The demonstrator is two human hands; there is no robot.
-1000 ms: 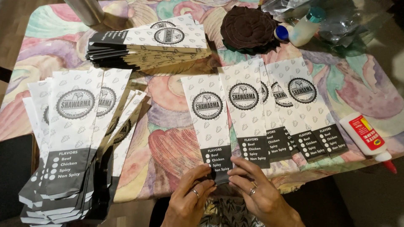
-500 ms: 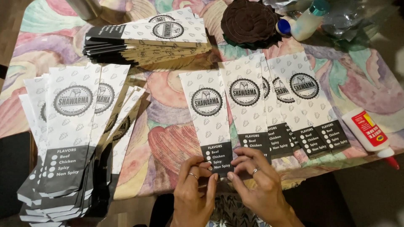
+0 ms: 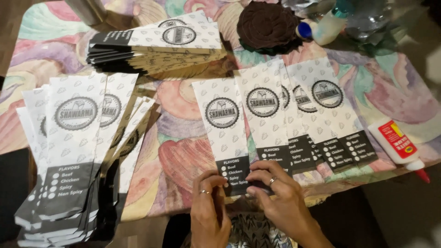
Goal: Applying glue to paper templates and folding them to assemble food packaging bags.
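White paper printed with small grey motifs makes up the nearest paper sleeve [image 3: 225, 131], whose dark bottom band is pinched at the near edge of the worktop [image 3: 183, 156] by both hands. The left hand [image 3: 209, 209] has its fingers [image 3: 216, 178] closed on the band's left side, and the right hand [image 3: 278, 197] has its fingers [image 3: 257, 173] bent over the band's right side; a ring is worn on each hand. Just to the right, a fanned row of sleeves [image 3: 305, 108] is laid overlapping, each with a round grey emblem and a dark band with white dots. At the near left, a thick stack of sleeves [image 3: 73, 151] is piled, dark bands toward the viewer. At the right edge, a white glue bottle [image 3: 397, 147] with a red label and red tip is laid flat. Farther back, a sideways stack [image 3: 156, 48] is seen, and beyond it a dark brown crocheted piece [image 3: 268, 25] beside a small bottle with a blue cap [image 3: 317, 28].
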